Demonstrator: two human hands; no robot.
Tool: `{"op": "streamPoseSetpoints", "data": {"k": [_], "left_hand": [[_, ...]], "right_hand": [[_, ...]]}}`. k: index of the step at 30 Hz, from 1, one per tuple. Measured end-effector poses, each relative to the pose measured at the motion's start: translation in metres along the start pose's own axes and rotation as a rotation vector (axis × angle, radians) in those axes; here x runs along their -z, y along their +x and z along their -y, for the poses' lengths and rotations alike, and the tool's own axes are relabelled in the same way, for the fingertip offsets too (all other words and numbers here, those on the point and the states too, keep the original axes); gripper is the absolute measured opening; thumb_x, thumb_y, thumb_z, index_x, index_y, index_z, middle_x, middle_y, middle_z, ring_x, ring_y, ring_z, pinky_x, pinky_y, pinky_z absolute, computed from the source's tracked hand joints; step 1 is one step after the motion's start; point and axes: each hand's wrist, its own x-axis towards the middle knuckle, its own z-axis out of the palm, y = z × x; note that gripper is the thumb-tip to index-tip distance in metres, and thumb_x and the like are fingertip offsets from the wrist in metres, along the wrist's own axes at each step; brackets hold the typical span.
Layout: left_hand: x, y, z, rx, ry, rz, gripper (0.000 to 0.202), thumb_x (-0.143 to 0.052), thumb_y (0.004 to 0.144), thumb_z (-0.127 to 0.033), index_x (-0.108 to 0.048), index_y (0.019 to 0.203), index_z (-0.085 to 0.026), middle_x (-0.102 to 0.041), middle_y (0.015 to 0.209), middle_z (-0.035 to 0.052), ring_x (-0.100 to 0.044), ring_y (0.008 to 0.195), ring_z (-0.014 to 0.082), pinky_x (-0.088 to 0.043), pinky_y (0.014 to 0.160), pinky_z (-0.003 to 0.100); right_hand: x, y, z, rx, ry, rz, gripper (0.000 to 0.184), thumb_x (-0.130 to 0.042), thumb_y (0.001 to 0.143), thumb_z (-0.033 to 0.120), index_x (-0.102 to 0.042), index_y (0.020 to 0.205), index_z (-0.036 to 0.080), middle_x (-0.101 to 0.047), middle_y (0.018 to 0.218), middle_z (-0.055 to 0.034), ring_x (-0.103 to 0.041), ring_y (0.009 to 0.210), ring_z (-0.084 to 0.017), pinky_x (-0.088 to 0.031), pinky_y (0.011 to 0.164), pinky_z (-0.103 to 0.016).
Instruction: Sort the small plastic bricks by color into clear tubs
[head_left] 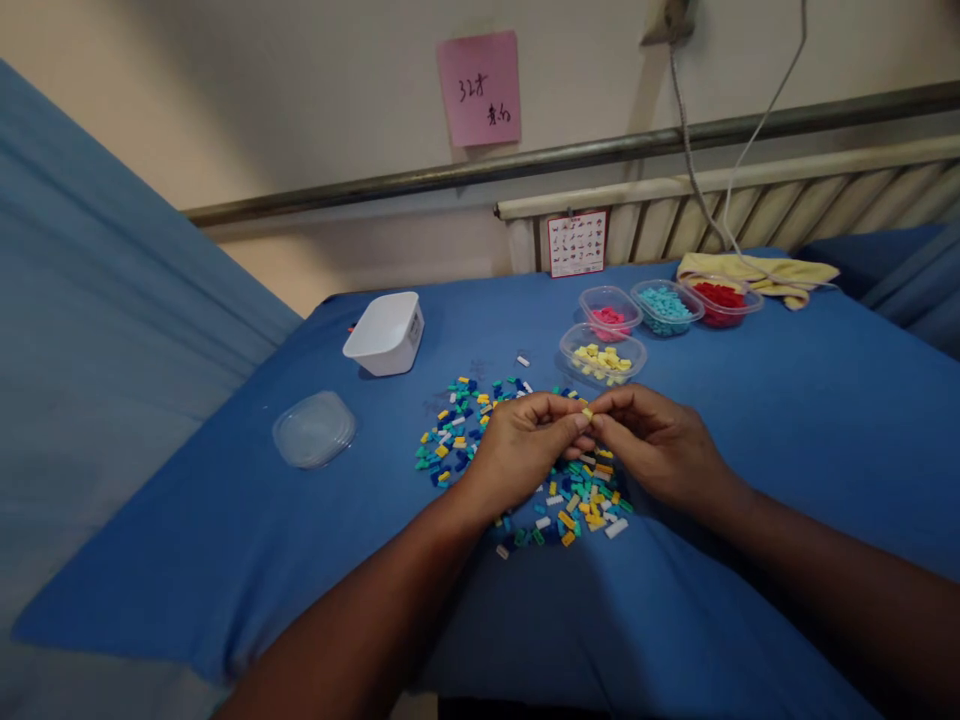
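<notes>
A small pale yellow toy brick [588,412] is pinched where the fingertips of both hands meet. My left hand [521,440] is closed, its thumb and forefinger on the brick's left side. From the right, my right hand [660,440] grips it between thumb and forefinger. Beneath the hands spreads a loose pile of toy bricks [577,500] in blue, teal, green, yellow and white, partly hidden by the left hand. Just beyond the fingertips stands a clear tub [568,362] with pale yellow bricks [602,358] in it.
Behind are clear tubs of pink bricks [611,320], light blue bricks [664,305] and red bricks [718,296]. A yellow cloth [757,268] lies at the back right. To the left are a white bin [386,345] and stacked clear lids [313,430]. A cable [686,150] hangs by the radiator.
</notes>
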Motion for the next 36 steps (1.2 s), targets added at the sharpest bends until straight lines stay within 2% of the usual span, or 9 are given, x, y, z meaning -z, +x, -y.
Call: {"op": "streamPoseSetpoints", "data": {"k": [4, 9, 14, 17, 22, 26, 28, 32, 36], "left_hand": [[0.001, 0.001, 0.000, 0.014, 0.001, 0.024, 0.028, -0.090, 0.089, -0.038, -0.080, 0.100, -0.014, -0.081, 0.083, 0.0047, -0.076, 0.074, 0.0121, -0.062, 0.071, 0.022], [0.003, 0.001, 0.000, 0.055, 0.025, 0.089, 0.041, -0.082, 0.095, -0.055, -0.078, 0.097, -0.014, -0.082, 0.084, 0.0073, -0.078, 0.074, 0.0139, -0.058, 0.065, 0.021], [0.010, 0.005, -0.001, 0.033, 0.001, -0.020, 0.055, -0.077, 0.092, -0.071, -0.077, 0.094, -0.015, -0.069, 0.066, -0.0004, -0.066, 0.053, 0.0106, -0.049, 0.052, 0.021], [0.021, 0.010, -0.003, -0.043, 0.009, -0.126, 0.050, -0.081, 0.091, -0.065, -0.081, 0.098, -0.016, -0.063, 0.063, -0.0034, -0.056, 0.051, 0.0075, -0.044, 0.051, 0.019], [0.040, 0.019, -0.005, -0.106, -0.027, -0.267, 0.040, -0.087, 0.087, -0.046, -0.081, 0.113, -0.017, -0.066, 0.066, -0.0029, -0.057, 0.056, 0.0084, -0.046, 0.054, 0.019], [0.045, 0.022, -0.005, -0.115, -0.006, -0.306, 0.037, -0.085, 0.086, -0.033, -0.081, 0.118, -0.016, -0.071, 0.074, -0.0007, -0.061, 0.060, 0.0093, -0.049, 0.056, 0.020], [0.044, 0.022, -0.004, -0.139, 0.005, -0.310, 0.036, -0.083, 0.086, -0.032, -0.080, 0.118, -0.016, -0.075, 0.083, 0.0017, -0.063, 0.063, 0.0094, -0.051, 0.058, 0.021], [0.041, 0.022, -0.004, -0.179, 0.032, -0.312, 0.033, -0.083, 0.087, -0.036, -0.078, 0.113, -0.016, -0.081, 0.096, 0.0061, -0.068, 0.069, 0.0115, -0.055, 0.063, 0.023], [0.048, 0.025, -0.002, -0.241, 0.126, -0.355, 0.030, -0.081, 0.089, -0.041, -0.078, 0.108, -0.018, -0.080, 0.093, 0.0052, -0.070, 0.075, 0.0144, -0.054, 0.066, 0.024]], "right_hand": [[0.006, 0.001, 0.003, 0.202, -0.171, 0.043, 0.016, -0.074, 0.103, 0.027, -0.077, 0.119, 0.026, -0.081, 0.104, -0.0029, -0.076, 0.090, -0.020, -0.061, 0.083, -0.035], [0.010, 0.003, 0.001, 0.185, -0.205, 0.050, 0.010, -0.074, 0.103, 0.028, -0.076, 0.112, 0.025, -0.079, 0.095, -0.0012, -0.075, 0.084, -0.019, -0.060, 0.077, -0.033], [0.011, 0.002, 0.001, 0.229, -0.253, 0.022, 0.010, -0.069, 0.103, 0.024, -0.075, 0.111, 0.025, -0.078, 0.095, -0.0019, -0.073, 0.083, -0.019, -0.059, 0.078, -0.033], [0.014, 0.002, -0.001, 0.184, -0.244, -0.004, 0.018, -0.069, 0.104, 0.028, -0.075, 0.120, 0.024, -0.080, 0.100, -0.0038, -0.075, 0.086, -0.020, -0.061, 0.081, -0.034], [0.031, 0.023, -0.006, 0.127, -0.315, -0.159, 0.020, -0.070, 0.102, 0.036, -0.079, 0.114, 0.022, -0.082, 0.095, -0.0054, -0.076, 0.081, -0.022, -0.063, 0.077, -0.036], [0.046, 0.045, -0.012, 0.104, -0.400, -0.211, 0.035, -0.071, 0.099, 0.037, -0.078, 0.130, 0.021, -0.084, 0.105, -0.0093, -0.079, 0.085, -0.026, -0.065, 0.081, -0.042], [0.049, 0.047, -0.015, 0.126, -0.478, -0.211, 0.035, -0.069, 0.101, 0.036, -0.079, 0.130, 0.021, -0.085, 0.107, -0.0105, -0.079, 0.084, -0.027, -0.065, 0.081, -0.043], [0.042, 0.037, -0.017, 0.243, -0.570, -0.120, 0.025, -0.064, 0.105, 0.032, -0.082, 0.120, 0.022, -0.085, 0.108, -0.0107, -0.080, 0.091, -0.028, -0.064, 0.086, -0.042], [0.019, 0.032, -0.020, 0.317, -0.618, 0.118, 0.026, -0.059, 0.108, 0.025, -0.081, 0.121, 0.020, -0.084, 0.114, -0.0125, -0.079, 0.105, -0.029, -0.063, 0.094, -0.043]]}}
